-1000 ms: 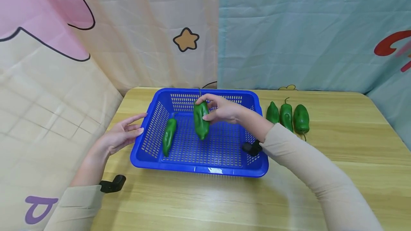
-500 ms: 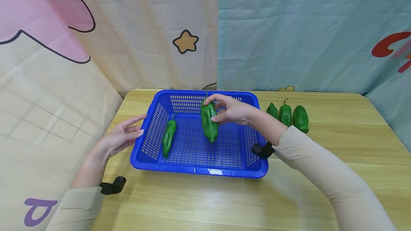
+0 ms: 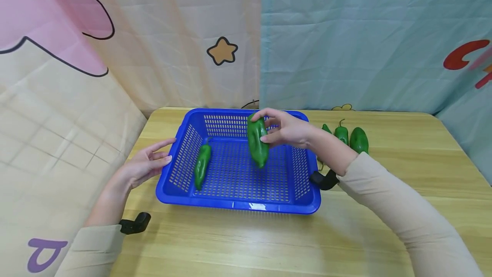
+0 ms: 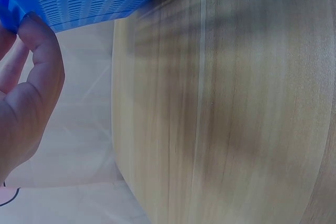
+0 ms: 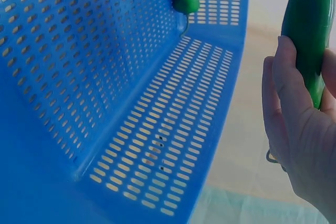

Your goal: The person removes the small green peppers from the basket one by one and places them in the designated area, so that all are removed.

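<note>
My right hand (image 3: 286,129) pinches a green pepper (image 3: 257,142) between thumb and fingers, its tip downward. The pepper is held over the blue plastic basket (image 3: 215,203), clear of its floor in the right wrist view, where its upper part (image 5: 310,19) is cut by the frame edge. Inside the basket, near the left wall, lies another green pepper (image 3: 202,166). My left hand (image 3: 147,159) pinches the basket's left rim with its thumb and fingers; in the left wrist view the thumb (image 4: 44,51) reaches the rim from below.
Right of the basket, several green peppers (image 3: 359,140) lie on the wooden table (image 3: 399,157), partly hidden behind my right forearm. Patterned curtains (image 3: 326,54) hang behind the table and at its sides. Black wrist cameras (image 3: 135,223) project from both sleeves.
My right hand has moved to the right with the pepper, across the basket, and rises slightly at the end. My left hand stays at the rim, and the pepper in the basket has not moved.
</note>
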Motion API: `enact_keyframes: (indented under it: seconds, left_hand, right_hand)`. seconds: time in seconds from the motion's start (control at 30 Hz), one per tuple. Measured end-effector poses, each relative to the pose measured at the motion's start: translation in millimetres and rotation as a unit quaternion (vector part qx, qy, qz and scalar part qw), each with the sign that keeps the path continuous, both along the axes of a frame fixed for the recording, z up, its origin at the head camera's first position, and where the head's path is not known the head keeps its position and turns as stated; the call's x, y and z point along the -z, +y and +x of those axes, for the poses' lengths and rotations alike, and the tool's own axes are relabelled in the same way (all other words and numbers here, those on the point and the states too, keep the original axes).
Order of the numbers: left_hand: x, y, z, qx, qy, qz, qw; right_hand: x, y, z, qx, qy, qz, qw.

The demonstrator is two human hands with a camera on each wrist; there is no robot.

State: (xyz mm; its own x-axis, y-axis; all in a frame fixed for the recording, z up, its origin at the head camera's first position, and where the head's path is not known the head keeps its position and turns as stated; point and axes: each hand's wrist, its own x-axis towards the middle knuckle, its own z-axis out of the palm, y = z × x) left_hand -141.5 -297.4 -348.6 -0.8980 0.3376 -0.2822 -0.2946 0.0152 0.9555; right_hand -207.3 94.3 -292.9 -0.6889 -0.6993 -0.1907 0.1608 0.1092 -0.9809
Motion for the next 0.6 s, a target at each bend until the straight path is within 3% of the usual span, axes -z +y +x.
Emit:
enact_keyframes:
  seconds: [0.6]
  left_hand:
    - [-1.2,0.4,1.3,0.009,0.002,0.011,0.9999]
  right_hand:
    - [3.1,30.8,-0.7,0.029,0.006,0.001,0.9995]
